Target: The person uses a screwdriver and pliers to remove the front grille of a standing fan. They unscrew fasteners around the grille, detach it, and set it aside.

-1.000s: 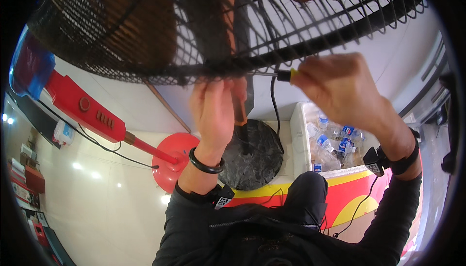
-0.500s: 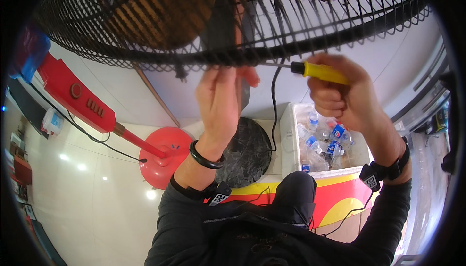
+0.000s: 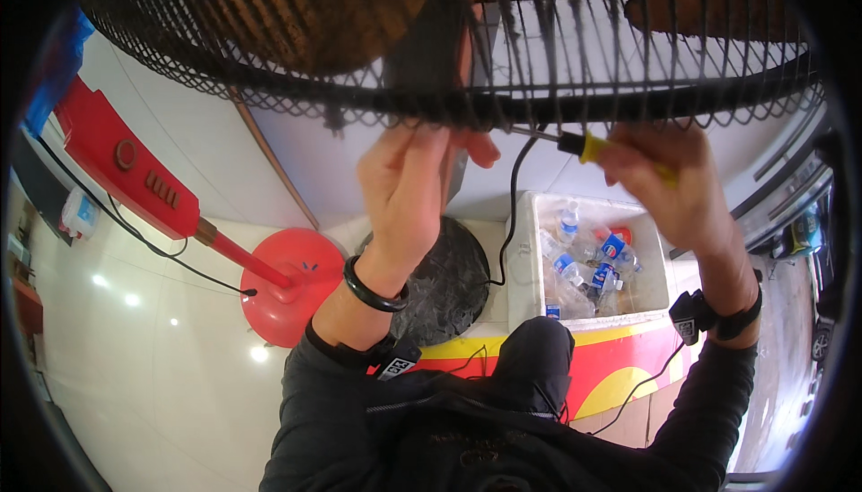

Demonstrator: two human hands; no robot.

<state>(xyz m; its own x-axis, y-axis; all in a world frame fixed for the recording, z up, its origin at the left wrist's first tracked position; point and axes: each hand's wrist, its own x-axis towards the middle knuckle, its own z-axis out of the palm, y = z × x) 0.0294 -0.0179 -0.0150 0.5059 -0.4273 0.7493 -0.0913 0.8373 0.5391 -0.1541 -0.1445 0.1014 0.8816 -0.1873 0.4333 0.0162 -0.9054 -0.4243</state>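
Note:
A large black fan guard (image 3: 575,104), its wires furred with dust, spans the top of the view, with brown, dirty fan blades (image 3: 314,21) behind them. My left hand (image 3: 402,187) reaches up to the guard's lower rim and grips it near the middle; its fingertips are partly hidden by the rim. In my right hand (image 3: 680,188) is a screwdriver (image 3: 571,143) with a yellow and black handle, held almost level. Its thin shaft points left, with the tip at the rim just right of my left fingers. What the tip touches is too small to make out.
A red stand fan (image 3: 135,164) with a round red base (image 3: 292,321) stands at left. Below the guard is a round black base (image 3: 446,308) with a black cable (image 3: 514,196) beside it. A white foam box (image 3: 530,299) of plastic bottles stands at right.
My view has shifted slightly, so the guard shows lower and further right. My right hand has turned around the screwdriver handle, covering more of it. The left hand keeps its hold on the rim.

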